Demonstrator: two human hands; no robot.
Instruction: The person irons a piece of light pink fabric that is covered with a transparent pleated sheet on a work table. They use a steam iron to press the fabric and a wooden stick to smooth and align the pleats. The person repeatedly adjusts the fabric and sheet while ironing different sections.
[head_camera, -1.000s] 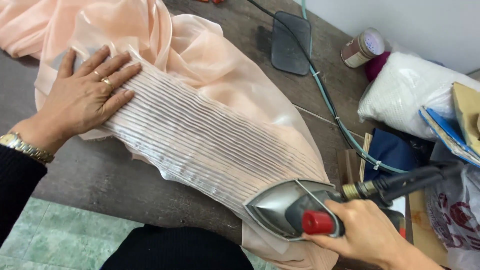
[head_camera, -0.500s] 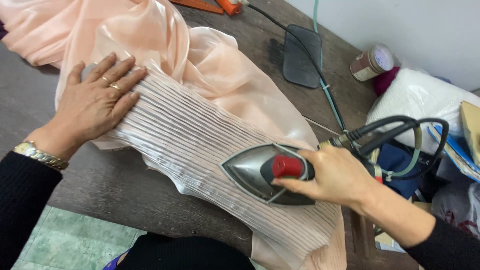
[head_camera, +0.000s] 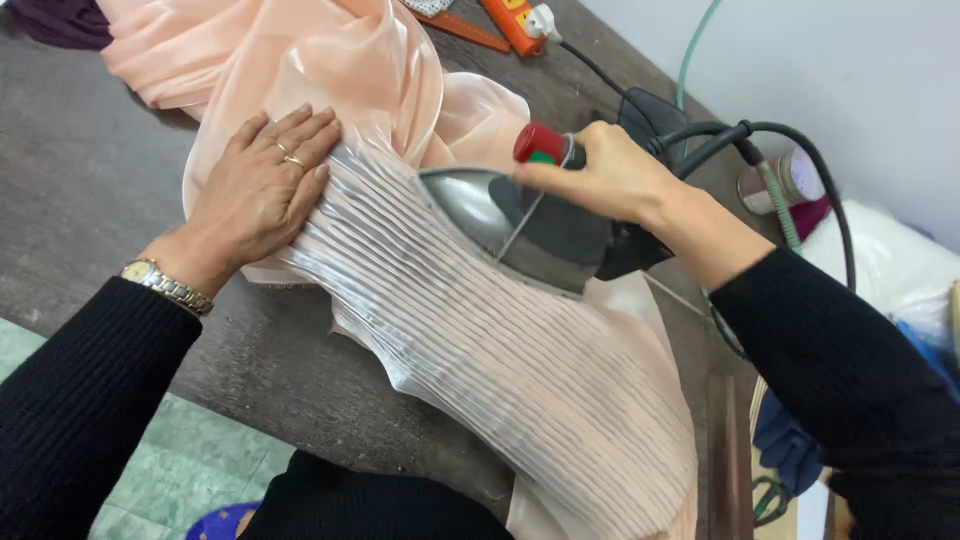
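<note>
Dark wood of the table (head_camera: 90, 190) lay under both hands. The left hand (head_camera: 262, 190) was spread flat, fingers together, pressing the pleated peach fabric (head_camera: 500, 350) without gripping it. Just to its right, the right hand (head_camera: 605, 175) was closed around the handle of the iron (head_camera: 510, 225), which rested on the pleats. Beyond the right hand a black cord (head_camera: 800, 150) curved away, near a white bag (head_camera: 890, 270).
</note>
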